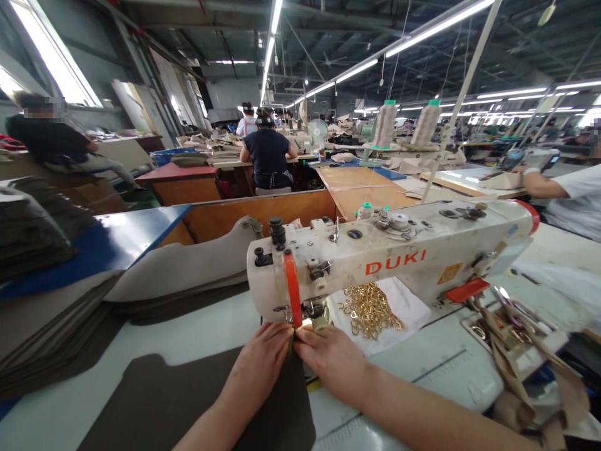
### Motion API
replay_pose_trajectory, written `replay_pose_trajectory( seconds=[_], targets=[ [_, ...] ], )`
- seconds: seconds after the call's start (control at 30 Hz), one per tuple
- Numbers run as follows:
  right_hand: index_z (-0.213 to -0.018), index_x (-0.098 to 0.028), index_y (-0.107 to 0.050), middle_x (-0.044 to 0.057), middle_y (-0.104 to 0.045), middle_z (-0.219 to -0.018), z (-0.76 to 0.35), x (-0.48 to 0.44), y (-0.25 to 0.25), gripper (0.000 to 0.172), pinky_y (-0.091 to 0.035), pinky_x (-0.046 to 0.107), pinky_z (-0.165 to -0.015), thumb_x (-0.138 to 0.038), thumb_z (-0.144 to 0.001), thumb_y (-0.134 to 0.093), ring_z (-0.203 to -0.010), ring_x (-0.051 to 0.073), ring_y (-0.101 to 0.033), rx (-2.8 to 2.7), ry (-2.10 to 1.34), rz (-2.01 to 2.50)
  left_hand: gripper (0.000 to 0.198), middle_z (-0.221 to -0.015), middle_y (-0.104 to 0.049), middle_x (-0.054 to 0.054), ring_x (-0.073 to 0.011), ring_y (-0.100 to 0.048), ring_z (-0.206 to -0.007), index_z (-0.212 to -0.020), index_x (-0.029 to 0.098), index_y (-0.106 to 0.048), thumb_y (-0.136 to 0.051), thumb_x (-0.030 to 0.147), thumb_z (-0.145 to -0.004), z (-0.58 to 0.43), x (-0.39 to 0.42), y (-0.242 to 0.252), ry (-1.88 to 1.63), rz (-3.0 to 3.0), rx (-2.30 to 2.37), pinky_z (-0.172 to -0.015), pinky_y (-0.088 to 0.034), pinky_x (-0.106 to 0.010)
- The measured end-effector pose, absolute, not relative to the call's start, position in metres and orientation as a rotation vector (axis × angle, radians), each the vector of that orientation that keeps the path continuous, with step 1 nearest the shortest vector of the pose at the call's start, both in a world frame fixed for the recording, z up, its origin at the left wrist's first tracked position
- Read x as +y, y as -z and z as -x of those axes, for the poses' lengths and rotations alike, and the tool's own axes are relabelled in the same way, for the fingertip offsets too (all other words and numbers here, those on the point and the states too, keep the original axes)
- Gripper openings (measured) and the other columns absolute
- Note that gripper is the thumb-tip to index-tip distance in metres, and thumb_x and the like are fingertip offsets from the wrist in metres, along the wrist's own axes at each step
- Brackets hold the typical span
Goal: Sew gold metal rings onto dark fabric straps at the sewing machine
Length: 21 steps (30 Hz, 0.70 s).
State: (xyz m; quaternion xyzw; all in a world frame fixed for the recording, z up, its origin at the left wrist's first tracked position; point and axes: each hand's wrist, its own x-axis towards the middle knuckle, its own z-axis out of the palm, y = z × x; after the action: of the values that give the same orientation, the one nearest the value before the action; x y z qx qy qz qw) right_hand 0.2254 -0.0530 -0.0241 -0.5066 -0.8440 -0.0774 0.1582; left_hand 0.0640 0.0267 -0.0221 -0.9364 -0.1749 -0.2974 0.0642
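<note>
A dark grey-brown fabric panel (188, 394) lies flat on the pale sewing table, its right part under the head of a white sewing machine (347, 263). My left hand (263, 354) rests on the panel's upper edge, fingers pressed together close to the needle area. Just right of it, my right hand (328, 357) has its fingers closed beside the presser foot; what they pinch is too small to make out. The fingertips of both hands nearly touch below the orange strip. The needle itself is hidden.
Gold metal rings (370, 310) lie on white paper behind my right hand. Stacked fabric panels (178, 275) stand at the left. A tray (554, 341) with tools and straps sits at the right. Other people work at tables beyond.
</note>
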Motion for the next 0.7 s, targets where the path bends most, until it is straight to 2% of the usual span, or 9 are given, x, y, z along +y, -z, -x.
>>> replay_pose_trajectory(
  seconds=[0.27, 0.7],
  targets=[
    [-0.09, -0.014, -0.059, 0.008, -0.067, -0.1, -0.2247, -0.0508, 0.0239, 0.007, -0.048, 0.033, -0.074, -0.011, -0.085, -0.057, -0.083, 0.021, -0.06, -2.403, 0.216, 1.448, 0.035, -0.08, -0.074, -0.007, -0.0185, -0.068, -0.077, -0.086, 0.015, -0.068, -0.034, 0.017, -0.094, -0.0637, 0.0304, 0.0233, 0.995, 2.882, -0.603, -0.072, -0.06, -0.031],
    [-0.089, -0.014, -0.059, 0.009, -0.066, -0.099, -0.2222, -0.0507, 0.0229, 0.005, -0.049, 0.032, -0.075, -0.012, -0.087, -0.055, -0.082, 0.019, -0.06, -2.389, 0.213, 1.477, 0.038, -0.076, -0.073, -0.005, -0.0175, -0.068, -0.073, -0.082, 0.018, -0.068, -0.032, 0.018, -0.094, -0.0627, 0.032, 0.0216, 0.96, 2.847, -0.599, -0.071, -0.059, -0.03]
  ],
)
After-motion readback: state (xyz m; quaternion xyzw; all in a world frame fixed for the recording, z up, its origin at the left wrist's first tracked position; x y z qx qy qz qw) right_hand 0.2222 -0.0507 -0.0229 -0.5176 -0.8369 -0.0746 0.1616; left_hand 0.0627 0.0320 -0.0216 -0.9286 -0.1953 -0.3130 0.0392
